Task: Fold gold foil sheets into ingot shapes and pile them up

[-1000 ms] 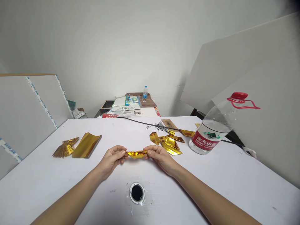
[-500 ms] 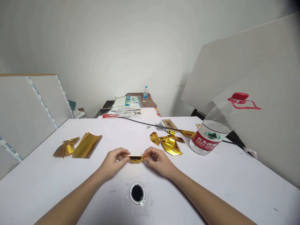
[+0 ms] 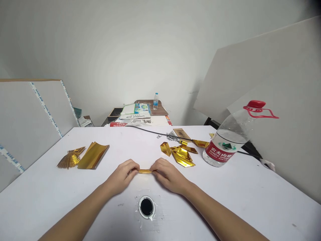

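Observation:
Between my hands lies a narrow folded piece of gold foil paper (image 3: 144, 171), its ends covered by my fingers. My left hand (image 3: 124, 173) pinches the left end, fingers curled over it. At the other end my right hand (image 3: 168, 172) grips it with fingers and thumb bent. Both hands are low, at the white table (image 3: 100, 197). Right of my hands is a loose group of folded gold paper pieces (image 3: 182, 154). To the left are a stack of flat gold sheets (image 3: 92, 155) and a fanned, pleated gold bundle (image 3: 70, 159).
A large water bottle (image 3: 224, 147) with a red cap stands at the right. A yellow-handled tool (image 3: 183, 142) and a black cable (image 3: 155, 132) lie near the back edge. A round black fixture (image 3: 146, 207) is taped to the table in front of me.
The gold paper between my hands has gone from an open-sided folded shape to a narrower, flatter strip. My fingers have closed down over its ends, and my right hand has shifted slightly inward.

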The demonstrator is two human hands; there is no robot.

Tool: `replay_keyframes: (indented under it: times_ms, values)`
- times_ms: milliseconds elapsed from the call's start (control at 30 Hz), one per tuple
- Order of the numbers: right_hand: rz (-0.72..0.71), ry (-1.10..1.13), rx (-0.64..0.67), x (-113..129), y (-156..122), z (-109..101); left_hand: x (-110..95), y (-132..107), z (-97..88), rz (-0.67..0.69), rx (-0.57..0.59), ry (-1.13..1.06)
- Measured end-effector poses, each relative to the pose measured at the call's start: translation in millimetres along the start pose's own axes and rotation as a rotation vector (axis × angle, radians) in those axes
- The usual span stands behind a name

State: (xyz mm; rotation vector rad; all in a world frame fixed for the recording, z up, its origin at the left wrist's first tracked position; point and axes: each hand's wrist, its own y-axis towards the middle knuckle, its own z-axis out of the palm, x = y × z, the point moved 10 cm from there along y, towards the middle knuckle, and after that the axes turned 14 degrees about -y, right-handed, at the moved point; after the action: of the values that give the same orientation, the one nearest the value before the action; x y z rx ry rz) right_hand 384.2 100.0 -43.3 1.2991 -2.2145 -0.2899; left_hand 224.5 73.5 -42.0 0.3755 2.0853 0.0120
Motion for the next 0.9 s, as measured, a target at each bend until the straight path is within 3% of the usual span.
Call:
replay_keyframes:
  times_ms: [333, 533, 900]
  values:
    - [-0.039, 0.035, -0.059, 3, -1, 1, 2, 0, 3.0, -0.051, -0.044, -0.009]
    - [0.086, 0.128, -0.020, -10, -1, 7, 4, -2, 4.1, -0.083, -0.071, -0.042]
    - [0.265, 0.114, 0.054, -21, -1, 15, 0, -1, 8.4, 0.011, -0.031, 0.000]
